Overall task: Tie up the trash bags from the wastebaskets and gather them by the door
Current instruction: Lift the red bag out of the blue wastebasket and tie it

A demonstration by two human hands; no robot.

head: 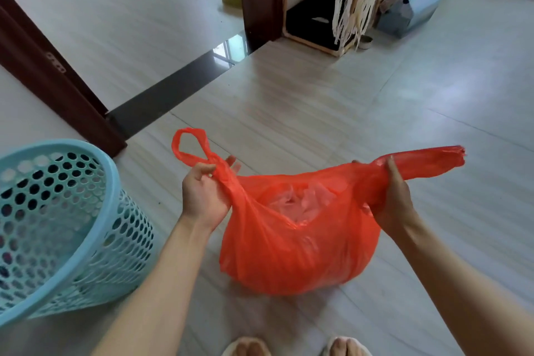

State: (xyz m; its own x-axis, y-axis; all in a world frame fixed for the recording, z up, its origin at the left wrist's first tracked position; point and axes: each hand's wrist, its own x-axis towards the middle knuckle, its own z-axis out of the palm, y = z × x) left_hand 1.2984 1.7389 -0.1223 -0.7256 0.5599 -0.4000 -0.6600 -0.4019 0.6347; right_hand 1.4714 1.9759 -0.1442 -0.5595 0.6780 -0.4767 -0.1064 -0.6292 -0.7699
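Red trash bag (289, 243) sits bulging on the pale tiled floor (318, 101), right in front of the person, its mouth untied and pale crumpled rubbish showing through the opening. Left hand (203, 196) has its grip closed round the left handle (190, 147), fingers curled into the bunched plastic, the loop standing up just beyond the knuckles. Right hand (394, 199) has its grip wrapped on the right handle (427, 162), that strip of plastic stretching out flat past the thumb and away to the right. Both handles are drawn apart, the bag's body hanging between the two grips and resting on the floor below them. Left of the left grip, close by, stands a light blue perforated wastebasket (57, 228), tilted in this wide view. Beyond the left grip runs a dark wooden door frame (55, 78) and a black threshold strip (173, 92). Farther off beyond the right grip, a wooden shelf unit (312, 29) with pale cords (352, 3) hanging over it. Under the grips, at the bottom edge, two slippered feet (291, 347).
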